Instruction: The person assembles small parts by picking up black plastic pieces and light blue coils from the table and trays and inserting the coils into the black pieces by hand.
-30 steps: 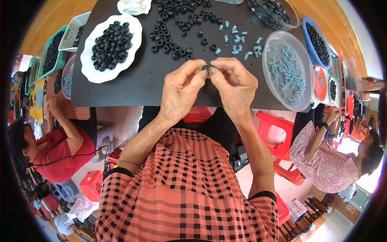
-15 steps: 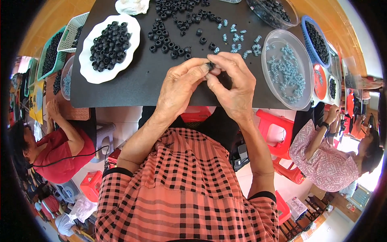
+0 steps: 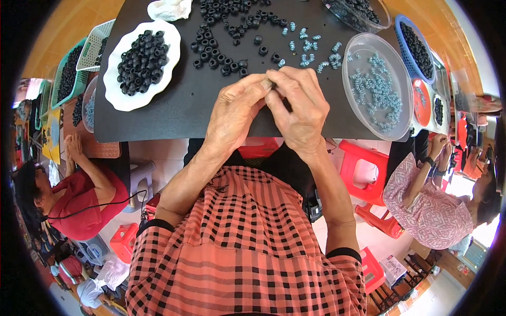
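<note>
My left hand and my right hand meet fingertip to fingertip above the dark table. Both are closed in a pinch on one small black part, now almost wholly hidden by the fingers. Just beyond them lie loose black hollow parts, short and bead-like with open ends. Several light-blue coiled pieces are scattered to their right. A scalloped white plate on the left carries a heap of black parts. On the right, a clear round tub holds many blue coils.
A crumpled white cloth lies at the far left. Another clear tub and a blue basket, both with black parts, stand far right. People sit on either side, one in a red top. A red stool stands beside me.
The black part showed between my fingertips before and is now mostly covered. My right hand has shifted slightly left, its fingers drawn in closer. The view has moved a little.
</note>
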`<state>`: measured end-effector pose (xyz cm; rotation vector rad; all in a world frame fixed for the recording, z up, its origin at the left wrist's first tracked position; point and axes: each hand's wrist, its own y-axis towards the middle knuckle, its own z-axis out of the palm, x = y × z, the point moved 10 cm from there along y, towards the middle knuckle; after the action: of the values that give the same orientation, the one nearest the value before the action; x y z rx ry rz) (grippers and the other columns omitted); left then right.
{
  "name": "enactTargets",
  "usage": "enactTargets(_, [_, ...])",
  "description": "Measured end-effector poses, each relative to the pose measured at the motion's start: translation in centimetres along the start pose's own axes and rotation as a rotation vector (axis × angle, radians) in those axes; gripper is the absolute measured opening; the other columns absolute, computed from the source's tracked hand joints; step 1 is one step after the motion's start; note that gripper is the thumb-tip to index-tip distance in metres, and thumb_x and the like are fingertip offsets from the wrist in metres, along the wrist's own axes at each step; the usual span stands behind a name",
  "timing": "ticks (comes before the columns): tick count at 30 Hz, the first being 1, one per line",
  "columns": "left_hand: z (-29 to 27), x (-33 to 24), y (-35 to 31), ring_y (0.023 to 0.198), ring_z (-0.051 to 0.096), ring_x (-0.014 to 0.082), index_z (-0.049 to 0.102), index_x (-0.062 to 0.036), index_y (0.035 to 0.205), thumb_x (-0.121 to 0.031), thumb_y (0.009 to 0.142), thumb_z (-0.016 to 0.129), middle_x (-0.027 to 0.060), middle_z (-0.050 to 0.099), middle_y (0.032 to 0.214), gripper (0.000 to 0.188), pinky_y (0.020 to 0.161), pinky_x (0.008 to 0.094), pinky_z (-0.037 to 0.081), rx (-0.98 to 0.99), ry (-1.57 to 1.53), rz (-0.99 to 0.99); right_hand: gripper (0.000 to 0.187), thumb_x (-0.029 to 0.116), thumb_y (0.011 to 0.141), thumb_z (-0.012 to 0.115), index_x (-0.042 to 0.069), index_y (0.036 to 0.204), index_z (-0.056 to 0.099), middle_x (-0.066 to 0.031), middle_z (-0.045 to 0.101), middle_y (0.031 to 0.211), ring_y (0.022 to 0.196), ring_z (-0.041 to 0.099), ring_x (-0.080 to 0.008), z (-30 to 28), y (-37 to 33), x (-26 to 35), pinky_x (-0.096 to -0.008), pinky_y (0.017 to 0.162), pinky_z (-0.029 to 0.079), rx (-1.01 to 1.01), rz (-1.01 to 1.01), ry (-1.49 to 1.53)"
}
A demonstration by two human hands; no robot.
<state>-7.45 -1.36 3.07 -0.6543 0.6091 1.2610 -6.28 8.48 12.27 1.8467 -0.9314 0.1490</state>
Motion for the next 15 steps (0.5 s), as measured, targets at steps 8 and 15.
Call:
enactTargets(8, [0.1, -1.6, -0.2, 0.09, 0.06, 0.0114, 0.063, 0.0062, 0.107, -0.013, 0.096, 0.049, 0.0069, 0.065, 0.096, 0.027, 0.085, 0.0257, 0.047, -0.025, 0.233, 0.018, 0.035, -0.008, 0.068, 0.07, 0.0, 0.102, 0.065, -0.0106, 0.063, 0.092, 0.074, 0.059, -0.0203, -0.2, 0.0, -1.0, -0.0294, 0.065, 0.05, 0.043, 0.16, 0.134])
enactTargets(15, [-1.3, -4.4, -1.3, 0.086, 0.062, 0.0137, 0.062, 0.0039, 0.096, -0.017, 0.096, 0.047, 0.0083, 0.068, 0.088, 0.026, 0.083, 0.0265, 0.046, -0.102, 0.69, 0.215, 0.026, -0.002, 0.073, 0.07, 0.002, 0.099, 0.066, -0.0101, 0.064, 0.083, 0.069, 0.06, -0.0195, -1.7, 2.3, -1.1, -0.0299, 0.06, 0.048, 0.084, 0.055, 0.055])
